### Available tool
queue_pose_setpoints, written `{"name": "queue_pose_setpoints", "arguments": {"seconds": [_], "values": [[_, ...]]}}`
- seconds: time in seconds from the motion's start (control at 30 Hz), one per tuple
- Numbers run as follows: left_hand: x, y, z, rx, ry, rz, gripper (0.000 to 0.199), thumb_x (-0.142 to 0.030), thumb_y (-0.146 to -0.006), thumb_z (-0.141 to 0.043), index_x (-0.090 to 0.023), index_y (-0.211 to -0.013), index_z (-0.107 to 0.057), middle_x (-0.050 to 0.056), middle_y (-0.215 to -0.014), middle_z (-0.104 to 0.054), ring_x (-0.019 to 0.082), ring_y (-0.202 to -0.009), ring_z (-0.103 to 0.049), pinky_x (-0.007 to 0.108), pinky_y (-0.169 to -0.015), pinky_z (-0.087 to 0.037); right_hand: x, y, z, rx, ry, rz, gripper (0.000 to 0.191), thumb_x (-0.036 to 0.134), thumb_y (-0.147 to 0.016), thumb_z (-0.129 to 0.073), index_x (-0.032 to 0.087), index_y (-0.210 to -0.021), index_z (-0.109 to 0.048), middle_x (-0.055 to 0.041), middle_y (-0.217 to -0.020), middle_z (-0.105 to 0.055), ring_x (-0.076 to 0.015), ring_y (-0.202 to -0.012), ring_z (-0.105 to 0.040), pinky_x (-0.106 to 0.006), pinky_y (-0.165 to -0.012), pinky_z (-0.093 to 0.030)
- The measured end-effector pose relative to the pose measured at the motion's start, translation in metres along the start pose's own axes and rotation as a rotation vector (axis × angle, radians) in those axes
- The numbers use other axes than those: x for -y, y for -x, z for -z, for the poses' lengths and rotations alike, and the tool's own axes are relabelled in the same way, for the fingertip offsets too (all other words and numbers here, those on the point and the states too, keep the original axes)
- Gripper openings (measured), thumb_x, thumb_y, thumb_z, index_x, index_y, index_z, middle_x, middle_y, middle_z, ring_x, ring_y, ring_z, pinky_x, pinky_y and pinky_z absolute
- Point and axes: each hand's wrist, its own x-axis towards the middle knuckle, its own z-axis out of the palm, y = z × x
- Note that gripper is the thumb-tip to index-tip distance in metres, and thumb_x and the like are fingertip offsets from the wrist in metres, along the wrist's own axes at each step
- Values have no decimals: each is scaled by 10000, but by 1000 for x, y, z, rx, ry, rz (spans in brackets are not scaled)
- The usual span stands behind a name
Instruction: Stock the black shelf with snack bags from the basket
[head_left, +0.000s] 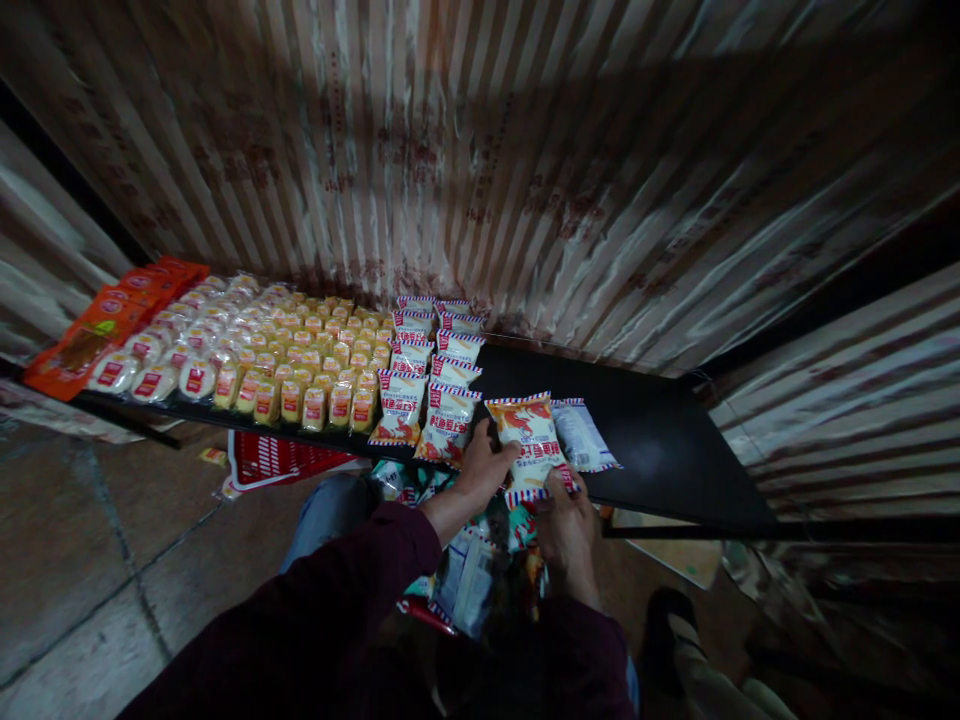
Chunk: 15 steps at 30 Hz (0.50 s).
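A white and orange snack bag (pixel 529 443) is held between my two hands over the front part of the black shelf (pixel 660 450). My left hand (pixel 484 467) grips its left side, and my right hand (pixel 568 515) holds its lower right corner. Just behind it, a pale bag (pixel 581 435) lies on the shelf with its back side up. To the left, two rows of matching snack bags (pixel 448 420) run from the front edge to the back. Below my hands, more bags (pixel 466 575) in white and green are heaped near my lap.
Yellow wrapped cakes (pixel 315 400), white round packs (pixel 196 378) and orange packets (pixel 82 340) fill the shelf's left. A red basket (pixel 281 458) is under the shelf. Corrugated sheeting (pixel 450 150) stands behind. A person's foot (pixel 671 625) shows at lower right.
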Motion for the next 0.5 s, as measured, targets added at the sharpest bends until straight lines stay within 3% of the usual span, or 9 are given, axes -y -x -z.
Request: {"name": "queue_pose_setpoints", "arguments": {"seconds": [0.1, 0.2, 0.3, 0.4, 0.5], "values": [[-6, 4, 2, 20, -81, -36, 817, -180, -697, -679, -181, -1431, -319, 100, -1084, -638, 172, -813, -626, 300, -787, -497, 7, -4, 11, -4, 51, 60, 668, 494, -648, -712, 243, -1240, -529, 1, -857, -671, -133, -647, -613, -264, -602, -506], [-11, 11, 5, 62, -78, -99, 833, -126, -660, -679, -233, -1419, -355, 98, -1212, -585, 142, -775, -610, 289, -782, -505, 13, -12, 25, 46, 104, 75, 767, 460, -669, -717, 271, -1358, -439, -7, -937, -674, -134, -693, -618, -259, -634, -507], [-13, 18, 10, 81, -95, -121, 660, -132, -655, -691, -232, -1286, -525, 74, -1159, -614, 150, -805, -606, 286, -809, -501, 16, -24, 36, 95, 131, 90, 871, 430, -639, -749, 298, -1414, -374, -12, -1051, -662, -137, -742, -621, -254, -647, -508], [-12, 24, 18, 94, -83, -89, 305, -253, -735, -676, -183, -1030, -649, 63, -968, -649, 179, -841, -611, 301, -812, -499, 22, -35, 41, 190, 188, 101, 912, 403, -602, -782, 301, -1416, -383, -20, -1117, -652, -157, -813, -627, -265, -669, -520], [-9, 29, 29, 149, -7, -25, 274, -391, -756, -680, -168, -911, -647, 52, -858, -644, 187, -792, -617, 314, -747, -512, 33, -38, 36, 232, 202, 116, 892, 379, -575, -803, 283, -1384, -440, -38, -1151, -650, -181, -872, -629, -286, -692, -532]]}}
